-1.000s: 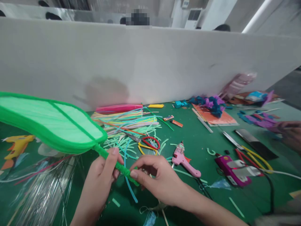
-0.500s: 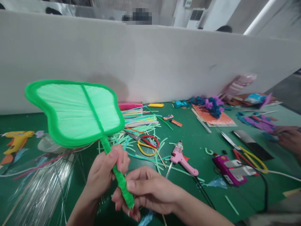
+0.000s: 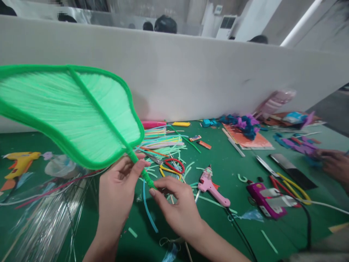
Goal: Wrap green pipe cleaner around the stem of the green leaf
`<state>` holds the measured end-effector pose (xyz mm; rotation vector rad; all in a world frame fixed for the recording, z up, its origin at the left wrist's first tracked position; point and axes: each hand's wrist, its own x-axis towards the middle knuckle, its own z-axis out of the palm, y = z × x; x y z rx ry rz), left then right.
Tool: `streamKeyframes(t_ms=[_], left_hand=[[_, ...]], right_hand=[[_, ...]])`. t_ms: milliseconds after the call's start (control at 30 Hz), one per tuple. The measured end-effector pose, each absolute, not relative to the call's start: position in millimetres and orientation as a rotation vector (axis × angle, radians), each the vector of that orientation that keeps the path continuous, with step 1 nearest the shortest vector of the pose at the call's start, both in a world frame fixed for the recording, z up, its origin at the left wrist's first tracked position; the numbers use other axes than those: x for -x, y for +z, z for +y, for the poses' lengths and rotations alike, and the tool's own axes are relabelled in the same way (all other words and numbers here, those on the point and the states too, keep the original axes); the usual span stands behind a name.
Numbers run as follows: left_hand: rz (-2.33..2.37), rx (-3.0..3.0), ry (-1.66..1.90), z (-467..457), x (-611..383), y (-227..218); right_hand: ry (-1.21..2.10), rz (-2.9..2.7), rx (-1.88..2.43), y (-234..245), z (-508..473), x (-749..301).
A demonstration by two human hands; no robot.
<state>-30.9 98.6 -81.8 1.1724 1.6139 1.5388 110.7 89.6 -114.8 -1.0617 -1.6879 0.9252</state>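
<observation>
A large green leaf-shaped fan (image 3: 73,112) with a fuzzy green rim and a green wrapped stem is held up over the green table (image 3: 234,160). My left hand (image 3: 120,189) pinches the stem just below the leaf blade, thumb on top. The end of the stem lies in the fingertips of my right hand (image 3: 177,203), low and to the right. Both hands are closed on the stem. Under them lie cut coloured strips (image 3: 163,142) and a pair of red and yellow scissors (image 3: 171,168).
A pink glue gun (image 3: 211,185) with a black cord lies right of my hands; a yellow glue gun (image 3: 20,162) at far left. Clear plastic wrap (image 3: 51,214) covers the near left. Another person's hand (image 3: 334,163) works at far right. A white partition (image 3: 191,69) backs the table.
The leaf has tilted up and swung left, nearer the camera. My right hand slid from a grip round the lower stem to a pinch at its tip. The left hand stayed on the stem.
</observation>
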Motion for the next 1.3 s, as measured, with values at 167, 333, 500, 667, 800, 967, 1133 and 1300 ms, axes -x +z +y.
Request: streamKeyframes(t_ms=[167, 333, 500, 667, 800, 967, 1133, 1300], left_hand=[[1.584, -1.162, 1.56, 92, 32, -77], [1.511, -1.189, 1.542, 91, 34, -79], [1.28, -1.113, 1.553, 93, 41, -85], [0.994, -1.049, 1.536, 99, 47, -85], [0.891, -1.072, 1.522, 104, 49, -84], [1.021, -1.147, 1.544, 102, 50, -83], [1.231, -1.243, 1.598, 96, 44, -79], [1.3, -1.31, 1.594, 93, 40, -73]], right_hand=[[0.99, -1.695, 1.059, -109, 88, -113], [1.077, -1.693, 1.093, -107, 91, -113], [1.355, -1.566, 1.139, -104, 94, -113], [1.715, -1.358, 1.123, -102, 98, -113], [1.667, -1.326, 1.129, -103, 97, -110], [1.778, -1.258, 1.034, -104, 93, -113], [1.633, -1.46, 0.993, -96, 90, -118], [1.444, -1.514, 1.065, -89, 88, -114]])
